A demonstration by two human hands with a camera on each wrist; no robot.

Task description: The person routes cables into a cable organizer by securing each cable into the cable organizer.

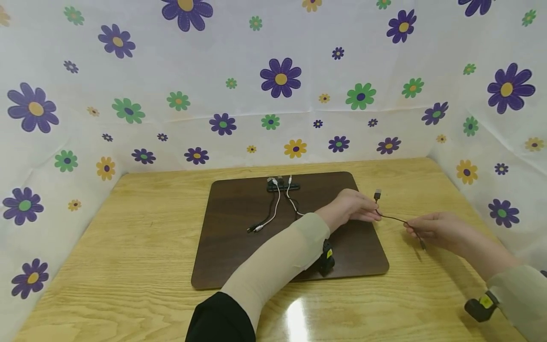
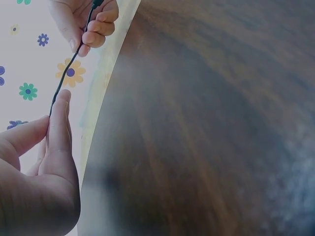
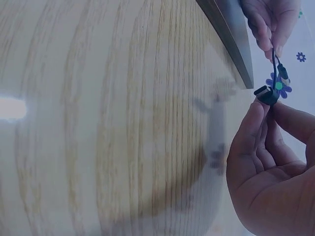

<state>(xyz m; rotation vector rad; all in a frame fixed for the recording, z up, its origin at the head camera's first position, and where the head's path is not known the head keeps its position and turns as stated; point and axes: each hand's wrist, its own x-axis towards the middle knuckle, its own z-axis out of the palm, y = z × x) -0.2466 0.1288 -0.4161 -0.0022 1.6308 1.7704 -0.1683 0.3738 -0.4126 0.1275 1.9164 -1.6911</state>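
A short black USB cable [image 1: 391,217] stretches between my two hands, off the right edge of the dark brown board. My left hand [image 1: 355,207] pinches it near the flat metal-tipped USB plug [image 1: 377,194], which points up. Toward its other end my right hand [image 1: 437,231] pinches it between thumb and fingers, with the small connector [image 1: 423,244] hanging below. In the left wrist view the cable [image 2: 61,82] runs fairly straight from hand to hand. The right wrist view shows a dark connector [image 3: 266,95] just above the right fingertips.
On the dark brown board [image 1: 231,256] a black cable holder [image 1: 284,188] sits near the far edge. White cables [image 1: 277,204] and black ones run from it, with loose ends [image 1: 254,229] on the board. Wooden table [image 1: 128,266] surrounds the board; flowered cloth [image 1: 239,52] hangs behind and at both sides.
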